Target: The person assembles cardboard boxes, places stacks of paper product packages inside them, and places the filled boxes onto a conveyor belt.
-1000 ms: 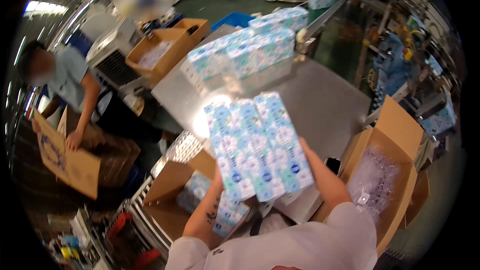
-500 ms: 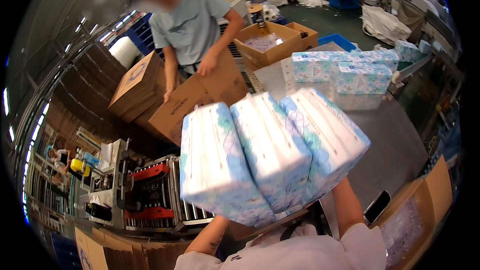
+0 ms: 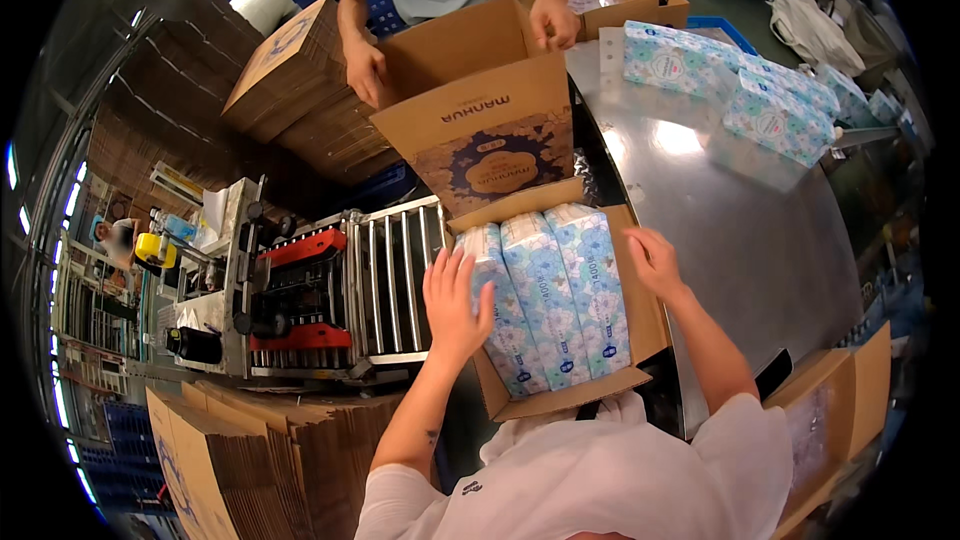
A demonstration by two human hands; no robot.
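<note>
Three blue-and-white floral tissue packs sit side by side inside an open cardboard box, whose flaps are folded outward. My left hand is over the box's left edge, fingers stretched out beside the leftmost pack. At the right flap is my right hand, its fingers extended and nothing in them. Across from me, a person holds up a second open carton with both hands. That carton stands right behind my box.
More tissue packs are on the metal table at right, near a phone. A roller conveyor lies at left. Flattened cartons are stacked at lower left, with another stack farther back. An open carton stands at lower right.
The three packs went from between my hands down into the box, and my hands came off them. The other person's flat carton is now unfolded and nearer.
</note>
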